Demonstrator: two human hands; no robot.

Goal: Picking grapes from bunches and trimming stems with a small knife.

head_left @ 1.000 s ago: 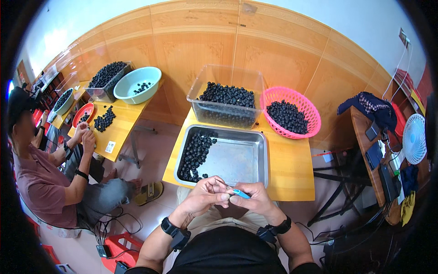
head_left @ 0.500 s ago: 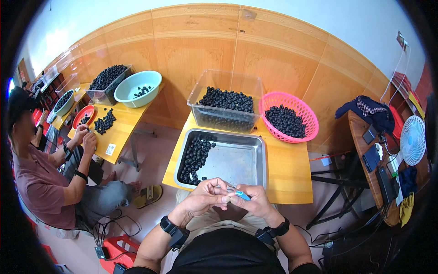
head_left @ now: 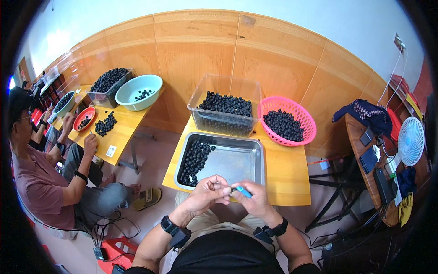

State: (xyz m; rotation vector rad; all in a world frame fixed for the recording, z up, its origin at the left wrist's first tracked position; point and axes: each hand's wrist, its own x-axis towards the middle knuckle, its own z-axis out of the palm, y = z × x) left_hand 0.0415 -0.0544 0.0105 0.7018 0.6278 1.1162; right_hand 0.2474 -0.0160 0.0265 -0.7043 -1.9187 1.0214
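My left hand (head_left: 209, 196) is closed in a pinch, its thumb and fingertips meeting at a small dark piece that is mostly hidden. Close beside it, my right hand (head_left: 255, 201) grips a small tool with a blue handle (head_left: 243, 191); its tip points toward the left fingertips. Both hands are just over the near edge of a shallow metal tray (head_left: 239, 157). Along the tray's left side lie many small black round pieces (head_left: 194, 162), a few with pale spots.
Behind the tray stand a clear plastic bin (head_left: 223, 128) and a pink basket (head_left: 311, 130), both holding black pieces. At left, a person (head_left: 43, 182) works at another wooden table with a red plate (head_left: 91, 112) and a green basin (head_left: 139, 105). A fan (head_left: 410, 141) stands right.
My right hand has turned slightly, and more of the blue handle shows. My hands stay together near the tray's edge. The person at left has raised one hand by the red plate.
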